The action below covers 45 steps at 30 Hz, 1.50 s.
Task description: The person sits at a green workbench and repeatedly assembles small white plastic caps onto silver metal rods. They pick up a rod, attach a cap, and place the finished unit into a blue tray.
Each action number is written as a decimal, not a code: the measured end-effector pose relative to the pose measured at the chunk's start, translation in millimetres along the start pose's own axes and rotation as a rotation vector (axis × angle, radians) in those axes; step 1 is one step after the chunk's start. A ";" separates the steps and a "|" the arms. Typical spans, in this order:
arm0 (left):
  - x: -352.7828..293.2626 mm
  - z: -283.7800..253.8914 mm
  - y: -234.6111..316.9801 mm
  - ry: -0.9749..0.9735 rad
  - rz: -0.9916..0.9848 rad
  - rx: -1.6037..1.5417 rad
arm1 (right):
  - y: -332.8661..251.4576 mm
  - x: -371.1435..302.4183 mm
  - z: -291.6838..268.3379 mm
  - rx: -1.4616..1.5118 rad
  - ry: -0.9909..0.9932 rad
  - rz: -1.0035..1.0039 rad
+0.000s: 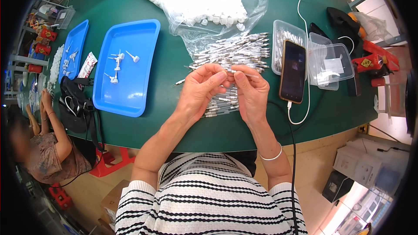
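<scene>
My left hand (198, 89) and my right hand (251, 93) meet above the table, each with thumb and fingers pinched. Between them they hold a slim rod (251, 75) with a pale, see-through end poking out past my right fingers. The rest of it is partly hidden by my fingertips. Just beyond and under the hands lies a heap of similar thin rods (239, 48), white and metallic. Closer to me, greyish rods (221, 106) lie in a bundle, partly covered by my hands.
A large clear bag (191, 0) of white caps lies open at the back. Left stands a blue tray (124, 100) with a few white-headed pieces (117, 59). On the right, a phone (292, 72) on a charging cable leans on a clear box (277, 56) of rods. A co-worker (56, 148) sits far left.
</scene>
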State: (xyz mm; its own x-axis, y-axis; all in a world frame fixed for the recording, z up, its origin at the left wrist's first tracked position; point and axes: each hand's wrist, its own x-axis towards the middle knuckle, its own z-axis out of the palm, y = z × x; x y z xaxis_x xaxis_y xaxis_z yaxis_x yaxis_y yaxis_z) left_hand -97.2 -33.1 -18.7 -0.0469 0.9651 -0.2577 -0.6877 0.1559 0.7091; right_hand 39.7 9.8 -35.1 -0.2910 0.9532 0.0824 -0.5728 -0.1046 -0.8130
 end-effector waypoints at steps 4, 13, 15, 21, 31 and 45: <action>-0.2 1.1 -1.7 0.014 -0.005 0.011 | 2.8 -0.1 -0.5 0.041 0.028 0.009; -1.2 3.4 -2.8 0.003 0.000 0.010 | 3.3 0.3 -2.5 0.061 0.034 0.009; -0.5 0.3 -4.0 -0.014 0.005 -0.004 | 4.9 0.4 -4.0 0.062 0.037 -0.008; 1.7 -6.0 7.7 0.055 -0.092 -0.115 | -4.3 3.7 -8.8 0.035 0.050 -0.072; 6.1 -13.1 2.1 0.026 -0.114 -0.138 | -14.3 0.8 -5.1 -0.224 -0.040 -0.112; 3.9 -6.0 0.1 0.053 -0.011 0.084 | -11.4 -2.9 2.8 -0.297 -0.091 -0.191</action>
State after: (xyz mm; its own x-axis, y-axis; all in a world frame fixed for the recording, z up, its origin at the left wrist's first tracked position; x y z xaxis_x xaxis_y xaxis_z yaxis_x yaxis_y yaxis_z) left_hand -101.8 -30.6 -23.5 -0.0797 0.9511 -0.2984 -0.6250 0.1855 0.7583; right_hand 44.9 7.4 -24.4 -0.2751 0.9168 0.2896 -0.3798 0.1731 -0.9087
